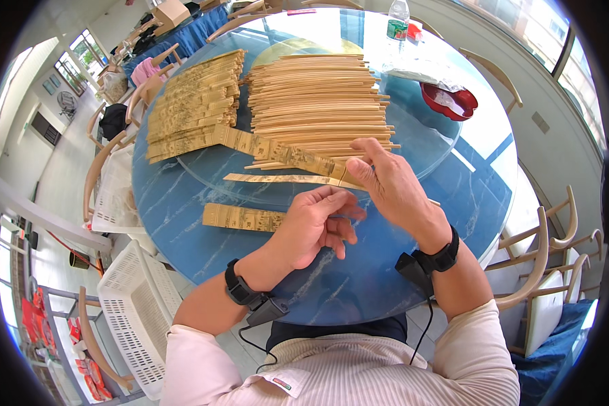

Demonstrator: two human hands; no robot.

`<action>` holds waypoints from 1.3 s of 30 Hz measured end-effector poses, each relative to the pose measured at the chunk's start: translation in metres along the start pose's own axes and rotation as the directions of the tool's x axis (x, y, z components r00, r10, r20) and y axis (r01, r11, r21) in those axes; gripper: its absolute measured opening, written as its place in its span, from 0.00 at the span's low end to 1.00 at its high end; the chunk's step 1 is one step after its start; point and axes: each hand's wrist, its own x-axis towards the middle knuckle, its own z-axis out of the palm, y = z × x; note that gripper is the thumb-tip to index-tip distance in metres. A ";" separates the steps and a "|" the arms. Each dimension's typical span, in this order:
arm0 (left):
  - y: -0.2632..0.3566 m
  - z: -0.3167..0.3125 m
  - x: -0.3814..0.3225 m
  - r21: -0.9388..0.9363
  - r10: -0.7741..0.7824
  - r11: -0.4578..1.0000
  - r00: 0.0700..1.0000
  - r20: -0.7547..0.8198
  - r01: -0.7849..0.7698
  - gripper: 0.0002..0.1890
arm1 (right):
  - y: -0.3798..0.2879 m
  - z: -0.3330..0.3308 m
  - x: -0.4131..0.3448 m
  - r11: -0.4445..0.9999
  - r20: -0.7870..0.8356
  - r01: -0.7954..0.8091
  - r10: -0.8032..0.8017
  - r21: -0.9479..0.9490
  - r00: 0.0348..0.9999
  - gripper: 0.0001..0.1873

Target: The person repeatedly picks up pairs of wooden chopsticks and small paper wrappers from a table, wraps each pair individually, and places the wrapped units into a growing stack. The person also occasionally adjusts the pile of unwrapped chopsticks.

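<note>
My right hand (393,188) is at the right end of a long printed golden paper strip (279,152), its thumb and forefinger apart; whether it grips the strip is unclear. My left hand (319,223) hovers just below with loosely curled fingers, slightly blurred, nothing plainly held. Under its wrist side, a folded printed strip (243,217) lies on the table. A narrower strip (284,178) stretches toward my right hand, its right end hidden. Beyond are a row of thin wooden sticks (319,101) and, left of them, a fanned stack of printed strips (193,106).
The round blue marbled table (182,254) carries a glass turntable. A red bowl (449,101), a plastic bag (421,71) and a bottle (398,23) stand at back right. White perforated baskets (137,304) and wooden chairs (533,264) surround the table.
</note>
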 end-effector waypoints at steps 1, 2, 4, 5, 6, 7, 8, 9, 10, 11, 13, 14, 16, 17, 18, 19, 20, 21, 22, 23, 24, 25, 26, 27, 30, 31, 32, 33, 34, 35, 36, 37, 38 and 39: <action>0.003 0.001 -0.002 0.043 -0.039 0.998 0.997 0.069 0.036 0.15 | 0.003 -0.002 0.002 0.999 -0.042 0.010 -0.011 -0.044 0.999 0.25; 0.005 0.002 -0.005 0.088 -0.080 0.994 0.987 0.136 0.069 0.15 | 0.005 -0.004 0.003 0.996 -0.082 0.018 -0.025 -0.088 0.996 0.25; 0.009 -0.002 -0.004 0.161 -0.066 0.987 0.969 0.240 0.028 0.17 | -0.003 -0.013 0.004 0.998 -0.085 -0.050 0.053 0.042 0.995 0.24; 0.008 -0.003 -0.005 0.150 0.063 0.984 0.979 0.195 -0.094 0.18 | -0.007 -0.015 0.004 0.991 -0.083 -0.083 0.092 0.106 0.992 0.23; 0.008 -0.002 -0.004 0.142 0.194 0.966 0.968 0.161 -0.217 0.19 | -0.007 -0.015 0.003 0.992 -0.124 -0.041 0.056 0.123 0.991 0.19; 0.009 -0.002 -0.003 0.138 0.321 0.931 0.939 0.124 -0.337 0.21 | -0.008 -0.014 0.001 0.991 -0.111 -0.013 0.027 0.130 0.993 0.18; 0.012 -0.006 -0.003 0.244 0.412 0.867 0.901 0.138 -0.434 0.24 | -0.009 -0.013 -0.001 0.990 -0.098 0.015 -0.001 0.137 0.995 0.17; 0.010 -0.004 -0.002 0.228 0.524 0.811 0.842 0.127 -0.539 0.24 | -0.013 -0.007 -0.003 0.986 -0.076 0.043 -0.031 0.160 0.997 0.16; 0.009 -0.001 0.001 0.213 0.628 0.741 0.770 0.113 -0.637 0.25 | -0.019 -0.004 -0.004 0.985 -0.019 0.035 -0.032 0.171 0.999 0.14; 0.007 0.003 0.003 0.201 0.723 0.659 0.685 0.096 -0.724 0.25 | -0.020 0.001 -0.008 0.977 0.008 0.028 -0.030 0.211 1.000 0.13; 0.012 0.010 -0.005 0.042 0.719 0.690 0.690 0.080 -0.723 0.18 | -0.026 0.014 -0.014 0.953 0.053 0.030 -0.048 0.302 0.997 0.13; 0.012 0.000 -0.006 -0.060 0.705 0.709 0.703 0.095 -0.703 0.17 | -0.032 0.017 -0.016 0.935 0.086 0.006 -0.039 0.355 0.996 0.13; 0.019 0.012 -0.012 -0.263 0.666 0.706 0.743 -0.068 -0.658 0.19 | -0.034 0.019 -0.018 0.903 0.190 -0.117 0.040 0.413 0.981 0.13; 0.025 0.003 -0.010 -0.320 0.689 0.675 0.723 -0.050 -0.665 0.19 | -0.035 0.019 -0.018 0.882 0.244 -0.179 0.076 0.436 0.967 0.13; 0.034 -0.013 -0.009 -0.376 0.710 0.643 0.703 -0.035 -0.668 0.19 | -0.041 0.015 -0.017 0.885 0.307 -0.249 0.129 0.393 0.943 0.09; 0.044 -0.024 -0.009 -0.428 0.731 0.609 0.682 -0.023 -0.668 0.19 | -0.040 0.013 -0.015 0.881 0.363 -0.275 0.129 0.386 0.923 0.08; 0.052 -0.029 -0.010 -0.431 0.722 0.577 0.680 -0.127 -0.694 0.19 | -0.037 0.010 -0.014 0.877 0.418 -0.300 0.128 0.377 0.900 0.08; 0.059 -0.036 -0.013 -0.451 0.733 0.561 0.670 -0.120 -0.694 0.18 | -0.040 0.007 -0.012 0.875 0.468 -0.317 0.121 0.367 0.876 0.08; 0.063 -0.047 -0.013 -0.473 0.743 0.543 0.660 -0.115 -0.694 0.18 | -0.048 0.006 -0.011 0.844 0.471 -0.379 0.177 0.380 0.864 0.10; 0.067 -0.055 -0.015 -0.495 0.752 0.525 0.650 -0.110 -0.692 0.18 | -0.047 0.007 -0.010 0.847 0.485 -0.373 0.162 0.378 0.859 0.10; 0.070 -0.057 -0.016 -0.495 0.749 0.510 0.646 -0.147 -0.704 0.18 | -0.044 0.006 -0.010 0.852 0.498 -0.369 0.153 0.372 0.854 0.10; 0.071 -0.059 -0.015 -0.489 0.757 0.509 0.639 -0.137 -0.708 0.18 | -0.041 0.006 -0.009 0.856 0.510 -0.365 0.143 0.366 0.848 0.10; 0.070 -0.060 -0.014 -0.484 0.764 0.509 0.632 -0.126 -0.712 0.19 | -0.038 0.008 -0.009 0.854 0.505 -0.359 0.136 0.375 0.852 0.10; 0.069 -0.059 -0.012 -0.483 0.769 0.511 0.629 -0.112 -0.711 0.19 | -0.033 0.010 -0.010 0.852 0.499 -0.357 0.135 0.382 0.856 0.10; 0.051 -0.038 -0.004 -0.427 0.728 0.593 0.681 -0.078 -0.683 0.21 | -0.040 0.014 -0.011 0.815 0.504 -0.413 0.178 0.406 0.845 0.10; 0.041 -0.031 -0.004 -0.406 0.706 0.625 0.705 -0.068 -0.666 0.22 | -0.045 0.017 -0.013 0.792 0.515 -0.446 0.199 0.416 0.834 0.10; 0.035 -0.021 -0.004 -0.363 0.678 0.666 0.732 -0.070 -0.652 0.23 | -0.048 0.021 -0.013 0.788 0.520 -0.443 0.186 0.428 0.833 0.09; 0.035 -0.019 -0.004 -0.373 0.674 0.668 0.736 -0.065 -0.644 0.22 | -0.050 0.021 -0.013 0.785 0.519 -0.438 0.177 0.438 0.836 0.08; 0.037 -0.018 -0.004 -0.384 0.669 0.669 0.740 -0.060 -0.636 0.22 | -0.050 0.021 -0.014 0.782 0.518 -0.432 0.167 0.449 0.839 0.08; 0.038 -0.019 -0.005 -0.394 0.665 0.671 0.745 -0.056 -0.629 0.22 | -0.050 0.018 -0.014 0.751 0.491 -0.431 0.164 0.500 0.855 0.08; 0.044 -0.025 -0.005 -0.434 0.687 0.632 0.723 -0.068 -0.642 0.21 | -0.049 0.017 -0.015 0.715 0.463 -0.429 0.165 0.552 0.871 0.09; 0.051 -0.035 -0.006 -0.478 0.698 0.600 0.712 -0.078 -0.641 0.21 | -0.050 0.015 -0.015 0.677 0.435 -0.418 0.158 0.606 0.887 0.10; 0.056 -0.045 -0.007 -0.521 0.708 0.566 0.701 -0.090 -0.639 0.21 | -0.051 0.012 -0.015 0.682 0.409 -0.388 0.141 0.620 0.901 0.11; 0.060 -0.051 -0.008 -0.563 0.718 0.529 0.688 -0.102 -0.635 0.21 | -0.053 0.008 -0.014 0.689 0.384 -0.357 0.122 0.631 0.915 0.12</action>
